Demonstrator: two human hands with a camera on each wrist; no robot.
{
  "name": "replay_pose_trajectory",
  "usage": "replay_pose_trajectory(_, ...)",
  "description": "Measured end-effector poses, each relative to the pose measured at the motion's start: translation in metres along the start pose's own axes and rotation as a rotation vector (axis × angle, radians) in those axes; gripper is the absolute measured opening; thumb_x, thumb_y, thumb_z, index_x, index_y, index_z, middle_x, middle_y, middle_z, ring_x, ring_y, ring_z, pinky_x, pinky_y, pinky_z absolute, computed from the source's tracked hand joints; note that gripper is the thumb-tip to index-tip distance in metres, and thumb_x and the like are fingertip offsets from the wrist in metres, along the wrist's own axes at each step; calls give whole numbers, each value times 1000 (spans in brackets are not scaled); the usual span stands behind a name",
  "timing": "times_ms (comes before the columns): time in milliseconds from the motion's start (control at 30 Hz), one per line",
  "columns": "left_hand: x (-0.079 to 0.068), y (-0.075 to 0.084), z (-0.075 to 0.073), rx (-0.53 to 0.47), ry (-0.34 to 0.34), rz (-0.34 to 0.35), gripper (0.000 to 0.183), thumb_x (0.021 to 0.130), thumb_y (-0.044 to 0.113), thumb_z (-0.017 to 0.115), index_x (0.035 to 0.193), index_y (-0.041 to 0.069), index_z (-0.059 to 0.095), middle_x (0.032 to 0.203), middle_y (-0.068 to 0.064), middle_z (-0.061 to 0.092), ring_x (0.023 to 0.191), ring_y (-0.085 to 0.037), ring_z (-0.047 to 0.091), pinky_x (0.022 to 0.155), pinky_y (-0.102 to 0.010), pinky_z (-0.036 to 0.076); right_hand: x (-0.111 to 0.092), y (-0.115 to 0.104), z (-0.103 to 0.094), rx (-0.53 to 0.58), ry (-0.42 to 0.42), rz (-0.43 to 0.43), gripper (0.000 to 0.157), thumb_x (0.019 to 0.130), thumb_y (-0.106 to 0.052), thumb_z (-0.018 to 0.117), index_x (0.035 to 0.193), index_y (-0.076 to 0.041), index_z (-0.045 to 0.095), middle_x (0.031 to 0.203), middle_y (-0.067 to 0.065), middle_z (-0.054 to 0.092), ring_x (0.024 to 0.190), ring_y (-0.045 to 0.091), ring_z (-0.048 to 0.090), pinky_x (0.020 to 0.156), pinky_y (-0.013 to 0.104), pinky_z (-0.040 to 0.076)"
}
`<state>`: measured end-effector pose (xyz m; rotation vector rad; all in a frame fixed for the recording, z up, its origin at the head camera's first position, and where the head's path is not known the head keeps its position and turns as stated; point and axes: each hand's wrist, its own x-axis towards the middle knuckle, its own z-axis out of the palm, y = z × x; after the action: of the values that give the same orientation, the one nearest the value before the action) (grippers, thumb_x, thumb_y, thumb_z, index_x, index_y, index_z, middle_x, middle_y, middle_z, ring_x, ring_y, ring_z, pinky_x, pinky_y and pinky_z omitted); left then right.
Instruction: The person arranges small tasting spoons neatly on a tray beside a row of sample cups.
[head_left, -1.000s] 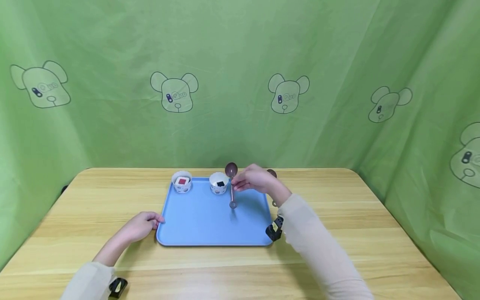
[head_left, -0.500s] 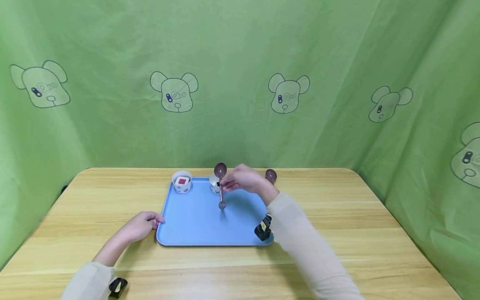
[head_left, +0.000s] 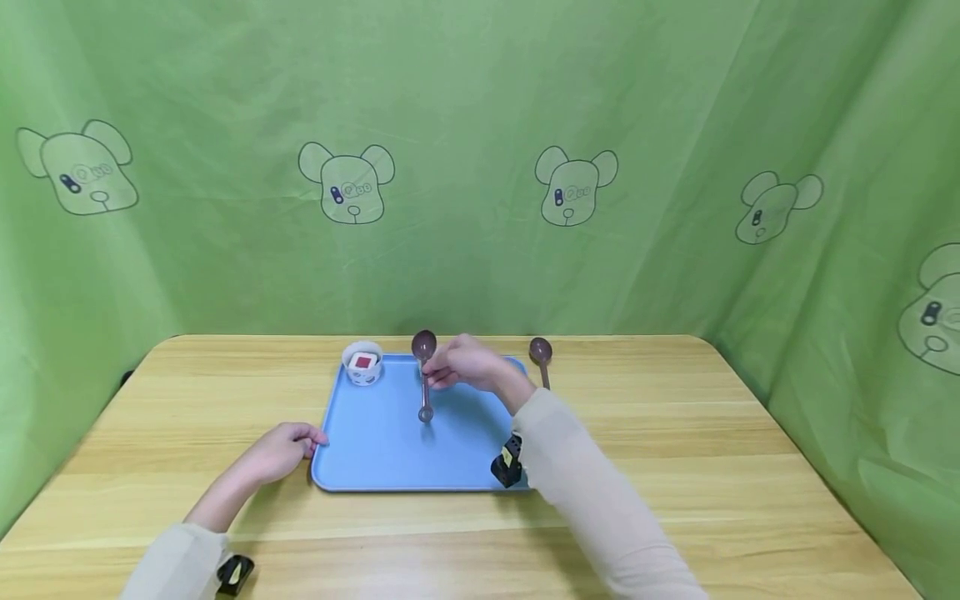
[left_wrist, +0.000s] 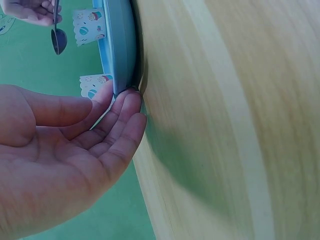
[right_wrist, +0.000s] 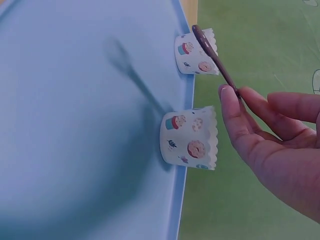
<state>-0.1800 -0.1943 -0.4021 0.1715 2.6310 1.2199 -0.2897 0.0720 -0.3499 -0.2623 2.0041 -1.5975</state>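
My right hand (head_left: 468, 364) pinches the thin handle of a brown round-bowled spoon (head_left: 423, 345) between thumb and fingers. The spoon is over the back of a blue tray (head_left: 390, 454), bowl end toward the curtain. Close by stands a printed paper baking cup (right_wrist: 187, 139), hidden behind the hand in the head view. Another such cup (head_left: 363, 375) at the tray's back left corner contains a white block with a red square (head_left: 363, 361). At the tray's left rim, the loosely bent fingers of my left hand (head_left: 281, 452) touch the edge, its thumb apart from it.
A second brown spoon (head_left: 541, 351) lies on the wooden table (head_left: 675, 433) just right of the tray. A green curtain (head_left: 457, 258) hangs right behind the table. Each wrist carries a small black device (head_left: 507, 463).
My right hand has moved left with the spoon, now covering the right cup in the head view. More of the second spoon shows. The left hand has stayed at the tray's rim.
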Motion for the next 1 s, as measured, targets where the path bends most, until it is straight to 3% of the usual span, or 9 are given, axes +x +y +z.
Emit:
replay_pose_trajectory(367,0,0,0,-2,0,-11,27,84,-8,36,97,-12,59,88,-14,58,82,-23,54,74,-38,44,6,-5,13,-23,7,6,21,87,7,47,101,17,58,84,17,57,73,21,57,90,45,42)
replay_pose_trajectory(667,0,1,0,0,-2,-16,27,85,-7,35,97,-12,59,89,-15,58,83,-23,54,75,-38,45,18,-2,25,-42,20,17,23,87,7,47,105,19,55,81,16,58,70,20,57,87,42,45)
replay_pose_trajectory(1000,0,2,0,0,-8,-24,27,85,-7,36,97,-12,59,89,-14,58,82,-23,54,74,-37,45,28,14,37,-63,33,10,26,83,14,42,105,21,53,94,24,58,71,22,56,81,37,49)
